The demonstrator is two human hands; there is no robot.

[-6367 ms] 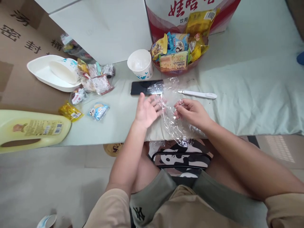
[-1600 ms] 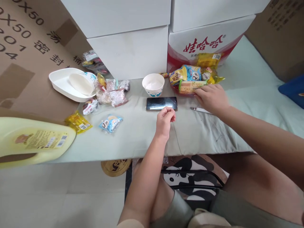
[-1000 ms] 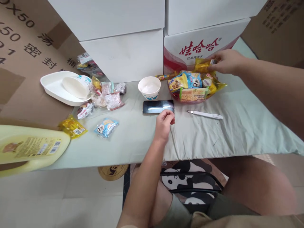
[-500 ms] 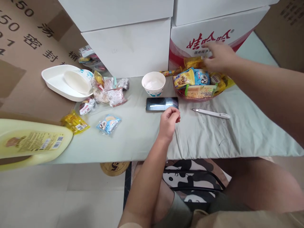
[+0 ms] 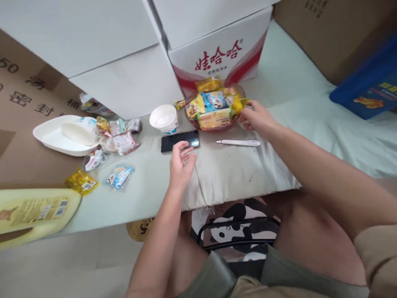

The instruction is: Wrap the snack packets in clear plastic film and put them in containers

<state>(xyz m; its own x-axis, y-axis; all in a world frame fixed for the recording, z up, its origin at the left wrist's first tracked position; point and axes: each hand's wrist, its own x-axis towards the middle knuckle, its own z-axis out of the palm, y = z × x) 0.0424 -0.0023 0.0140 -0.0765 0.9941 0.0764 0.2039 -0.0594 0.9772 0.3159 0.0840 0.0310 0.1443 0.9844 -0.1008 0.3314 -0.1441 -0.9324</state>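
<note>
Your right hand (image 5: 256,120) is at the right rim of one red bowl (image 5: 221,128) of snack packets, toward the table's (image 5: 149,180) back edge; its fingers curl beside a yellow wrapper (image 5: 237,104), and whether they grip it cannot be told. Your left hand (image 5: 180,169) is empty, fingers loosely bent, thumb apart, over one black phone (image 5: 169,142). One slim white tool (image 5: 240,142) lies between bowl and near edge; one upright paper cup (image 5: 164,119) stands behind the phone. Leftward lie one blue packet (image 5: 119,176), marked "Q", one flat yellow packet (image 5: 81,181), and clear-wrapped packets (image 5: 122,142) too jumbled to count, beside one white dish (image 5: 49,134). Behind the bowl, one white carton (image 5: 217,58) reads 娃哈哈 in red, 饮用纯净水 below. A brown carton (image 5: 34,165) at left shows 汤 and 密封. Stacked white boxes (image 5: 130,82) block the back edge; a pale yellow bottle (image 5: 37,209) crowds the near left corner.
</note>
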